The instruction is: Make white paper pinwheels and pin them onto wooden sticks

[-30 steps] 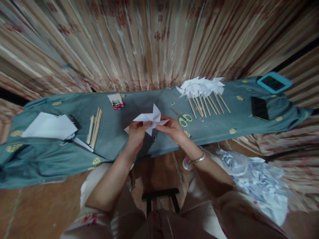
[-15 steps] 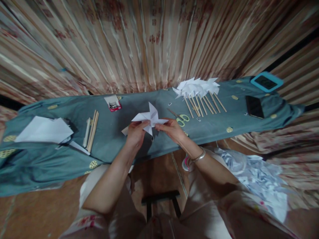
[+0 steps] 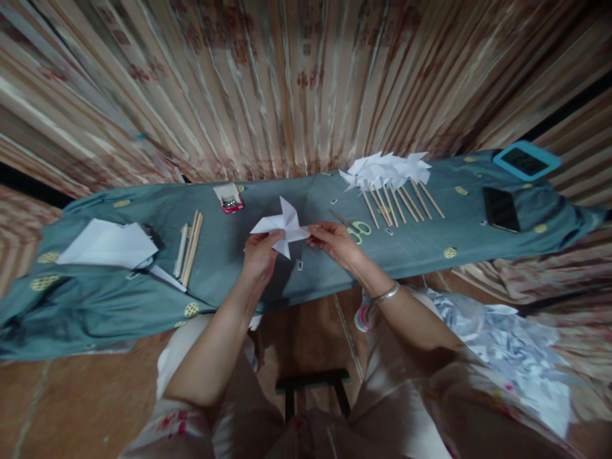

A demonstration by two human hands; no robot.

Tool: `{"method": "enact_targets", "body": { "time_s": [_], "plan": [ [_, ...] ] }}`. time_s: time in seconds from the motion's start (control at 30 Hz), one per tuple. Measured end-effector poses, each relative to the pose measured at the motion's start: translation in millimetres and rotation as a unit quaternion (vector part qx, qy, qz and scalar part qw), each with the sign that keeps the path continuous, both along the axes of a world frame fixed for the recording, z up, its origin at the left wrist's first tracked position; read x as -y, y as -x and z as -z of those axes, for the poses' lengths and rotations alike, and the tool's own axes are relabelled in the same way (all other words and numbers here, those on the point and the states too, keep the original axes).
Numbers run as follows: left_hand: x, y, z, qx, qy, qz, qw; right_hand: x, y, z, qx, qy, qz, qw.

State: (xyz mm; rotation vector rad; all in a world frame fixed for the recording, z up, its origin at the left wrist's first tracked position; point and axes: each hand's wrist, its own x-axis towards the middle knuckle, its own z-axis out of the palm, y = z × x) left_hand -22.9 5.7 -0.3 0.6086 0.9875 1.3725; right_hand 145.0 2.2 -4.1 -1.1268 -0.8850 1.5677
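Note:
A white paper pinwheel (image 3: pixel 285 224) is held above the green cloth. My left hand (image 3: pixel 262 254) grips its lower left side, thumb on top near the centre. The fingers of my right hand (image 3: pixel 332 241) pinch the tip of its right blade. Just right of that hand, scissors with pale green handles (image 3: pixel 357 231) lie on the cloth. Behind and left of the pinwheel stands a small open red and white box (image 3: pixel 231 201) with shiny metal bits. Several finished white pinwheels (image 3: pixel 387 171) on wooden sticks lie in a row at the back right.
White paper sheets (image 3: pixel 108 244) and several sticks (image 3: pixel 192 248) are on the left of the cloth-covered table (image 3: pixel 229 255). At the right are a black phone (image 3: pixel 501 209) and a blue-framed device (image 3: pixel 526 160). Crumpled white material (image 3: pixel 511 350) is at the lower right.
My right hand has drawn slightly away from the pinwheel's centre, out to the right blade's tip. The stick-like strip seen by my left hand is now mostly hidden. The view has shifted slightly.

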Motion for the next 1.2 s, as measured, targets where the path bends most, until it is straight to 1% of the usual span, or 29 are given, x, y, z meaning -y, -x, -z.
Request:
{"method": "enact_targets", "body": {
  "time_s": [0.17, 0.23, 0.33, 0.4, 0.43, 0.57, 0.63, 0.73, 0.8, 0.93, 1.07, 1.2],
  "plan": [
    [5.1, 18.4, 0.2, -0.003, 0.017, -0.022, 1.000, -17.3, -8.5, -5.2, -0.025, -0.003, 0.018, 1.000],
    [8.7, 24.9, 0.9, -0.007, 0.017, -0.028, 0.999, -21.8, -5.7, -4.7, -0.032, 0.000, 0.017, 0.999],
    [11.5, 32.5, 2.4, -0.011, 0.000, -0.031, 0.999, -22.6, 6.9, 0.3, -0.024, -0.001, 0.006, 1.000],
    [10.9, 36.0, 3.3, -0.013, -0.013, -0.035, 0.999, -19.1, 18.4, 4.8, 0.010, -0.032, 0.008, 0.999],
    [10.0, 37.3, 3.6, -0.013, -0.016, -0.037, 0.999, -16.3, 24.2, 6.7, 0.039, -0.059, 0.015, 0.997],
    [4.3, 40.1, 4.2, 0.000, -0.006, -0.041, 0.999, -3.0, 40.6, 8.2, 0.164, -0.167, 0.021, 0.972],
    [1.5, 40.1, 4.3, 0.006, -0.002, -0.037, 0.999, 2.4, 44.1, 7.0, 0.214, -0.214, 0.004, 0.953],
    [-1.8, 39.2, 4.9, 0.004, -0.003, -0.026, 1.000, 5.8, 46.3, 8.0, 0.245, -0.255, -0.042, 0.934],
    [-3.4, 38.9, 5.8, 0.004, -0.004, -0.024, 1.000, 5.3, 47.3, 11.2, 0.246, -0.257, -0.054, 0.933],
    [-4.2, 39.9, 7.1, -0.004, 0.000, -0.021, 1.000, 2.2, 49.6, 16.7, 0.233, -0.246, -0.051, 0.939],
    [-3.5, 40.7, 7.1, -0.014, 0.004, -0.019, 1.000, -0.2, 52.1, 15.6, 0.217, -0.233, -0.049, 0.947],
    [-3.4, 40.7, 8.2, -0.032, -0.008, -0.031, 0.999, -0.6, 53.8, 14.2, 0.223, -0.222, -0.047, 0.948]
  ]
}}
